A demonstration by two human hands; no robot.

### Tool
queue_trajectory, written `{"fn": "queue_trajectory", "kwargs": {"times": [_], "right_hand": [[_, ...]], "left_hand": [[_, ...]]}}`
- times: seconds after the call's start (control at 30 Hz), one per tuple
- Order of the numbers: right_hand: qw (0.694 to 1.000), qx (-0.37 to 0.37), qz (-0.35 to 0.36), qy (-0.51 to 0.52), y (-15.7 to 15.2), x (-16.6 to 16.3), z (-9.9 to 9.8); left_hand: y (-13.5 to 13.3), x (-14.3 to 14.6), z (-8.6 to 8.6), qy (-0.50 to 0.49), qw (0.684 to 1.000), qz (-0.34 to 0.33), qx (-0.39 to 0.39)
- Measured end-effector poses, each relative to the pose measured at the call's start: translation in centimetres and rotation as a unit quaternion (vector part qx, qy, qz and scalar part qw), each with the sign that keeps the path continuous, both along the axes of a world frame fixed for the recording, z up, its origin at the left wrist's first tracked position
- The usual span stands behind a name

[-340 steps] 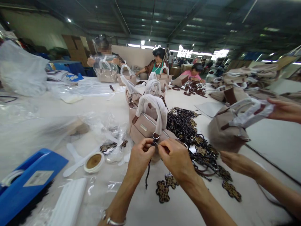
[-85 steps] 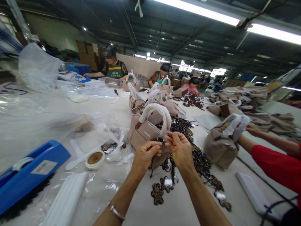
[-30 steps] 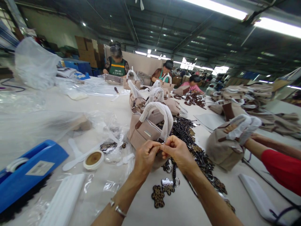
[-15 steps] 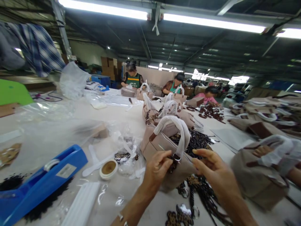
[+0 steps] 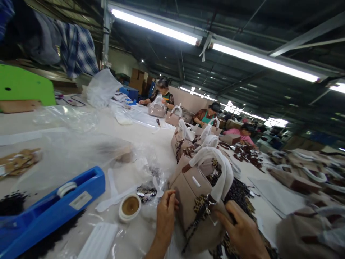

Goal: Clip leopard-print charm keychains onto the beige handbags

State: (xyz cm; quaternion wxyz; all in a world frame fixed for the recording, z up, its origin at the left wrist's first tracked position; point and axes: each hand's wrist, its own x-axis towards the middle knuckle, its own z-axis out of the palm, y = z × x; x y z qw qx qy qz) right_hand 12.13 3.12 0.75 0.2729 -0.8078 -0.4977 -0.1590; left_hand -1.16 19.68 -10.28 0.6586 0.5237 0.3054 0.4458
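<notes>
A beige handbag [image 5: 188,194] stands before me, its arched handles wrapped in white material [image 5: 225,169]. From the metal ring at the handle's base hangs a leopard-patterned, flower-like charm [image 5: 199,204] with a dark braided cord reaching down the bag's front. At the bag's left side is my left hand [image 5: 165,214], its curled fingers against the fabric. My right hand [image 5: 241,230] grips the bag's right end, thumb in front; some fingertips are hidden. Beyond the bag, and partly behind it, lies a pile of dark braided cords and charms [image 5: 238,190].
A blue tape dispenser [image 5: 81,187] and a round tub with brown contents [image 5: 129,207] are at left, among clear plastic bags [image 5: 72,151]. More beige handbags [image 5: 179,140] line up behind; another [image 5: 302,233] stands at right. Several co-workers sit across the table.
Both hands have left the handle ring: the left went to the bag's left side, the right to its right end. The charm now hangs in plain sight. The view has tilted.
</notes>
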Motion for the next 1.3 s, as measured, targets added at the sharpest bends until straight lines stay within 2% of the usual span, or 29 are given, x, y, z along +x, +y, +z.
{"fn": "queue_trajectory", "kwargs": {"times": [0.13, 0.23, 0.33, 0.4, 0.5, 0.53, 0.6, 0.7, 0.77, 0.9, 1.0, 1.17, 1.23, 1.3], "right_hand": [[0.998, 0.031, -0.020, -0.056, 3.6, -1.4, 4.8], [0.993, 0.048, -0.004, -0.105, 7.4, -1.5, 8.0], [0.984, 0.087, 0.013, -0.156, 12.5, -0.7, 9.8], [0.978, 0.114, 0.017, -0.176, 16.6, -0.1, 10.2], [0.981, 0.100, 0.002, -0.164, 22.8, 0.7, 9.3], [0.987, 0.070, -0.006, -0.147, 24.6, 0.9, 8.5], [0.995, -0.041, -0.032, -0.085, 27.7, 1.3, 6.3], [0.992, -0.099, -0.073, -0.035, 30.6, 1.8, 2.5], [0.990, -0.108, -0.089, -0.009, 31.3, 2.0, 0.9], [0.991, -0.107, -0.080, 0.026, 30.1, 1.8, 0.6], [0.995, -0.087, -0.044, 0.027, 26.8, 0.1, 0.6], [0.989, 0.023, 0.117, 0.086, 17.0, -3.6, -2.6], [0.982, 0.038, 0.124, 0.140, 12.4, -4.8, -4.2], [0.969, 0.020, 0.121, 0.215, 7.8, -6.1, -5.8]], "left_hand": [[0.5, -0.1, 0.5, -0.051, 0.997, -0.008, -0.059], [0.3, 0.4, 0.4, -0.087, 0.989, 0.000, -0.117], [-0.2, 1.2, 0.0, -0.098, 0.984, -0.015, -0.148], [-0.6, 1.7, -0.1, -0.090, 0.984, -0.020, -0.153], [-1.2, 2.2, -0.3, -0.068, 0.986, -0.019, -0.152], [-1.3, 2.3, -0.4, -0.059, 0.986, -0.026, -0.153], [-1.5, 2.6, -0.7, -0.041, 0.985, -0.045, -0.159], [-1.6, 2.8, -1.1, -0.023, 0.983, -0.070, -0.166], [-1.6, 2.6, -1.0, -0.019, 0.983, -0.078, -0.168], [-1.7, 2.0, -0.1, -0.010, 0.985, -0.075, -0.158], [-1.7, 1.7, 0.6, -0.010, 0.986, -0.073, -0.150], [-1.3, 1.1, 0.6, -0.004, 0.991, -0.087, -0.100], [-0.8, 0.8, 0.6, 0.009, 0.994, -0.093, -0.064], [-0.4, 0.5, 0.6, 0.025, 0.995, -0.090, -0.043]]}}
